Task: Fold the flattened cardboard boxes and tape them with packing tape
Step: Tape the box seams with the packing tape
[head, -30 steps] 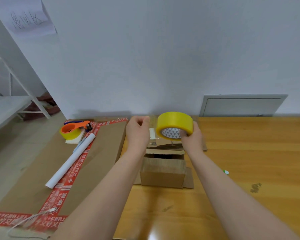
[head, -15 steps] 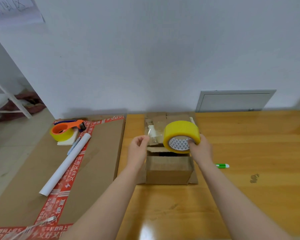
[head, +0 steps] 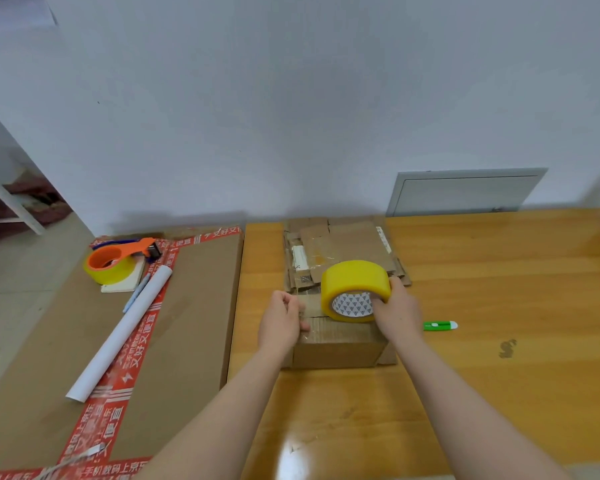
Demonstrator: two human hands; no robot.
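Observation:
A small folded cardboard box [head: 338, 349] stands on the wooden table [head: 499, 306]. My right hand [head: 397, 311] grips a yellow roll of packing tape [head: 355, 289] just above the box's top, fingers inside its core. My left hand [head: 281, 322] pinches the clear tape end at the box's left top edge. A clear strip stretches from that hand to the roll. Behind the box lies a stack of flattened cardboard boxes [head: 343, 244].
A green marker [head: 440, 326] lies right of the box. To the left, a large flat carton [head: 194, 306] with red tape carries an orange tape dispenser [head: 118, 259], a white paper roll [head: 118, 334] and a pen [head: 136, 292]. A grey panel [head: 465, 192] leans on the wall.
Both hands have come down toward the box with the roll and the tape end. The tape end now sits at the box's left top edge.

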